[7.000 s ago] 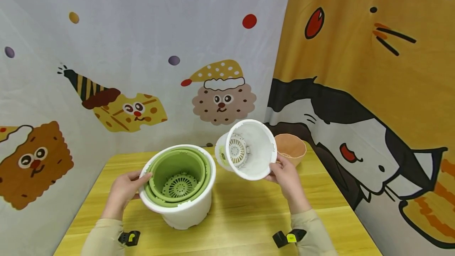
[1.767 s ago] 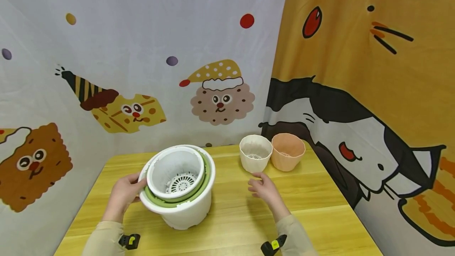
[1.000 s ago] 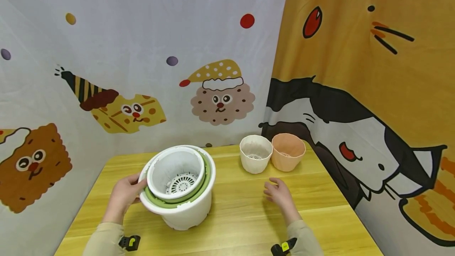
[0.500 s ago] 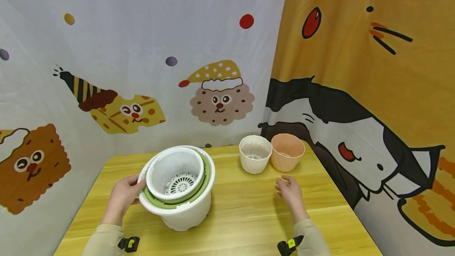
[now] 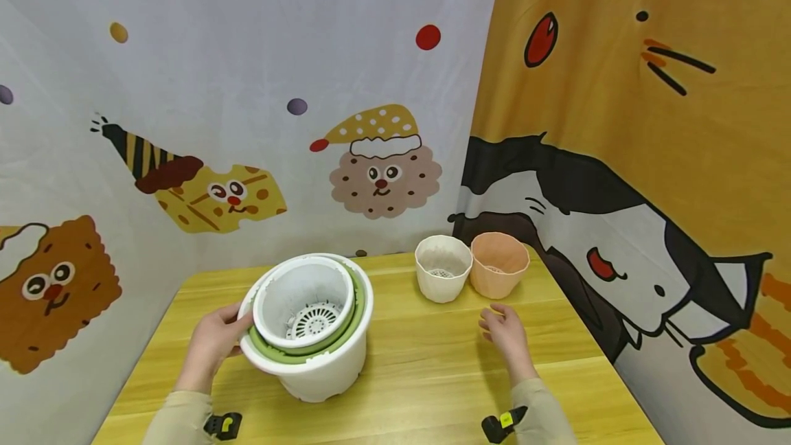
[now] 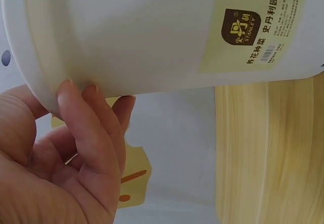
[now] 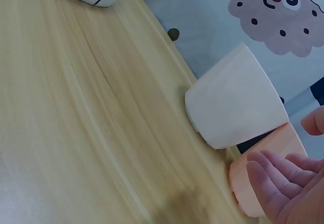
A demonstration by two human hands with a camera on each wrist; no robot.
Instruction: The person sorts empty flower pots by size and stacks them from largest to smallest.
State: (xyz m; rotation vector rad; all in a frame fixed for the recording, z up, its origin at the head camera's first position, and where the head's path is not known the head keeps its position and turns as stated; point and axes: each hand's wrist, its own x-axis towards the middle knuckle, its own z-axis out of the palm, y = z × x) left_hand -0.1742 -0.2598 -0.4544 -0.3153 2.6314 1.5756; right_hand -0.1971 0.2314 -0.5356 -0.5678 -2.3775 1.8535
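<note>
My left hand [image 5: 211, 342] pinches the rim of a large white flowerpot [image 5: 327, 375], thumb on top and fingers beneath, as the left wrist view also shows. Green pots [image 5: 360, 297] are nested inside it, and a smaller white pot [image 5: 272, 304] with a slotted bottom sits innermost. The stack tilts toward me. A printed label [image 6: 253, 27] shows on the large pot's side in the left wrist view. My right hand [image 5: 505, 338] hovers over the table with loosely bent fingers, holding nothing. It is nearest the peach pot [image 5: 499, 280], which stands beside a cream pot [image 5: 441, 286].
The wooden table [image 5: 426, 390] carries all the pots. Behind it hangs a pale printed curtain [image 5: 241, 53], with an orange one [image 5: 593, 122] along the right. The cream and peach pots stand close together near the back right edge.
Seven seconds ago my right hand held the smaller white pot; it now sits in the stack, released. My right hand has since drawn rightward. My left hand has kept its place on the rim.
</note>
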